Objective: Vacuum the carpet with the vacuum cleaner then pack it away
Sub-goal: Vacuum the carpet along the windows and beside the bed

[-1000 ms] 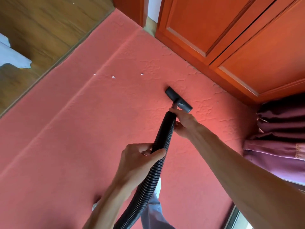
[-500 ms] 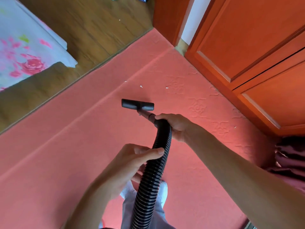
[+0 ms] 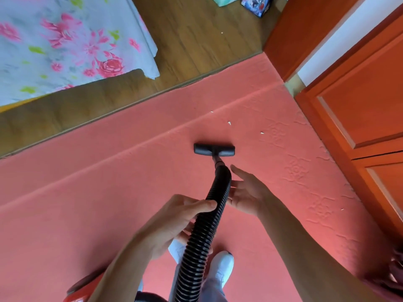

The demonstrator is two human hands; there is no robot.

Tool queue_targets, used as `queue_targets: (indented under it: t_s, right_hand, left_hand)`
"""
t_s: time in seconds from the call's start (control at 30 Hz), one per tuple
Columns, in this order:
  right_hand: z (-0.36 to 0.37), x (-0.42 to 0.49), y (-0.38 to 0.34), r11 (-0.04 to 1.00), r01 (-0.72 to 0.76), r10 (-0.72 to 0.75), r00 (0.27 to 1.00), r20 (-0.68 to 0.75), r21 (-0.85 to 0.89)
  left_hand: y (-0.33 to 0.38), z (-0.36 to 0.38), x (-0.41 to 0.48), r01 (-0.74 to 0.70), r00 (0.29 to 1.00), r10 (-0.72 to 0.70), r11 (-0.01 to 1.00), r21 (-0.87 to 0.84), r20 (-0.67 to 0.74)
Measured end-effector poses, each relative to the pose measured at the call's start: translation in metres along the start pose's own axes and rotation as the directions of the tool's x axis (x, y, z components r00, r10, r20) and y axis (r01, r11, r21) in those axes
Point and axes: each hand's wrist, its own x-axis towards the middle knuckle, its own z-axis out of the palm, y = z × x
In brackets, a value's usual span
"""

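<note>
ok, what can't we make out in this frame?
Head view only.
- Vacuum body: mostly cut off by the bottom edge.
- White specks on the carpet: too small to identify.
- Right hand: open beside the hose; whether it touches is unclear.
- Left hand: grips the hose, fingertips hidden behind it.
- Box by the top edge: cut off, print blurred.

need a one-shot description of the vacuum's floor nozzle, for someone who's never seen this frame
The red carpet fills most of the view, and a black ribbed hose runs up its middle. At the hose's far end lies the nozzle, just short of some white scraps: a short black crossbar, smooth where the hose is ribbed.
</note>
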Motion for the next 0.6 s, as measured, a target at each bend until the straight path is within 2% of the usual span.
queue_targets:
  t_s: [0.13, 0.27, 0.4, 0.47, 0.6]
  right_hand:
    - [0.033, 0.004, -0.009, 0.984, 0.007, -0.026, 0.994, -0.105, -0.177]
    - [0.054, 0.002, -0.027, 0.973, 0.072, -0.110, 0.979, -0.170, -0.218]
    - [0.054, -0.008, -0.052, 0.958, 0.103, -0.147, 0.978, -0.149, -0.267]
    - [0.047, -0.003, -0.059, 0.949, 0.101, -0.159, 0.971, -0.178, -0.299]
    - [0.035, 0.021, -0.062, 0.932, 0.097, -0.206, 0.935, -0.289, -0.351]
  left_hand:
    - [0.002, -0.018, 0.004, 0.011, 0.999, -0.012, 1.000, 0.011, 0.033]
    - [0.016, -0.031, 0.006, -0.029, 0.999, 0.029, 0.999, -0.014, 0.039]
    - [0.033, -0.040, 0.010, -0.079, 0.991, 0.079, 0.997, -0.005, 0.103]
    - [0.036, -0.040, 0.017, -0.077, 0.990, 0.077, 0.997, -0.004, 0.120]
    - [0.034, -0.025, 0.038, -0.017, 0.998, 0.015, 0.999, 0.028, 0.057]
